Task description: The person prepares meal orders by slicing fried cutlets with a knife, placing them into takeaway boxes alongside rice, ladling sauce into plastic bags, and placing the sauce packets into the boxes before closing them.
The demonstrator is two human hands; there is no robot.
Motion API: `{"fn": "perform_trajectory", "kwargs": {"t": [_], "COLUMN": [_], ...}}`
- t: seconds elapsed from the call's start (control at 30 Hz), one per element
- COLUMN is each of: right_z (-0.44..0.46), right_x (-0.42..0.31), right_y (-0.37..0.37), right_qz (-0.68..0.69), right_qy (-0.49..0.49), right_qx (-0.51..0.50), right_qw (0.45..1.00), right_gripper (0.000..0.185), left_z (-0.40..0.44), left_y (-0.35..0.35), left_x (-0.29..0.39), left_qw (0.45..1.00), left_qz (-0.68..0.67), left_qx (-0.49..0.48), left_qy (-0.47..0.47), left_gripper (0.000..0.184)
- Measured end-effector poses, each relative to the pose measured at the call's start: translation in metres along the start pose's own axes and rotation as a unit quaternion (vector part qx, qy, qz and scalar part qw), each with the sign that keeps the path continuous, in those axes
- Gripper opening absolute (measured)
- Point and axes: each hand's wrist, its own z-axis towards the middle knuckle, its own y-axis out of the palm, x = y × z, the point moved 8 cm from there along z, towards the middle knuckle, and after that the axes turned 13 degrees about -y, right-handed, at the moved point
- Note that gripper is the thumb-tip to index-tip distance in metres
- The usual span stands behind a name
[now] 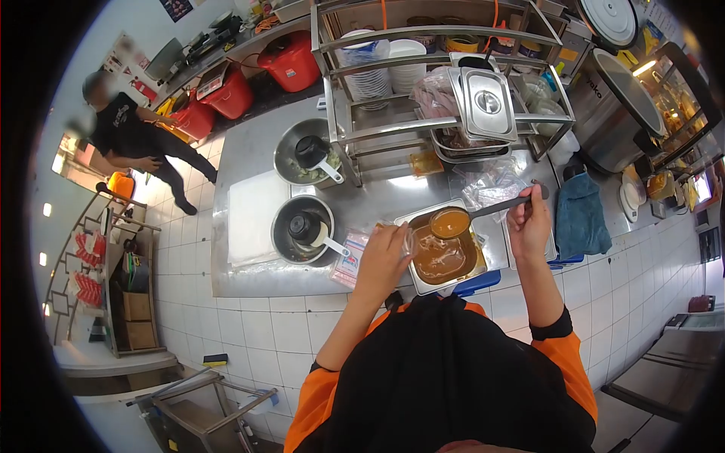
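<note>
My right hand (529, 223) is closed on the dark handle of a ladle (451, 223), whose bowl is full of brown sauce. The ladle's bowl is over a steel pan (418, 285) of the same sauce. At the pan's left edge my left hand (387, 253) has its fingers closed round a clear plastic bag. Beneath that hand lies a pack of plastic bags (350, 260) with pink print. To the left stand two steel bowls, one (283, 238) nearer and one (285, 167) farther, each holding a black cup and a white-handled utensil.
A steel rack (453, 124) with plates and lidded trays stands behind the pan. A white board (245, 219) lies at the table's left. A blue cloth (581, 215) hangs at right. Another person (124, 124) stands at the far left, near red tubs (226, 90).
</note>
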Motion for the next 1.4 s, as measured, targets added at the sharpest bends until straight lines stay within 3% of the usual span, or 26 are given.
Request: {"fn": "perform_trajectory", "kwargs": {"t": [0.3,0.6,1.1,1.4], "right_z": [0.01,0.007,-0.007,-0.034], "right_x": [-0.019,-0.05,-0.099,-0.124], "right_y": [0.021,0.033,0.059,0.087], "right_qz": [-0.01,-0.088,-0.193,-0.229], "right_qy": [-0.014,-0.118,-0.266,-0.364], "right_qx": [-0.017,-0.037,-0.1,-0.225], "right_qw": [1.0,0.988,0.939,0.874], "right_gripper": [0.034,0.039,0.038,0.038], "left_z": [0.019,0.019,0.018,0.014], "left_y": [0.005,-0.005,-0.008,-0.019], "left_x": [0.03,0.033,0.036,0.043], "left_qw": [0.972,0.956,0.951,0.957], "left_qz": [-0.229,-0.287,-0.308,-0.289], "left_qx": [-0.025,0.018,0.003,0.032], "left_qy": [-0.046,-0.058,-0.038,-0.017], "left_gripper": [0.055,0.05,0.055,0.053]}}
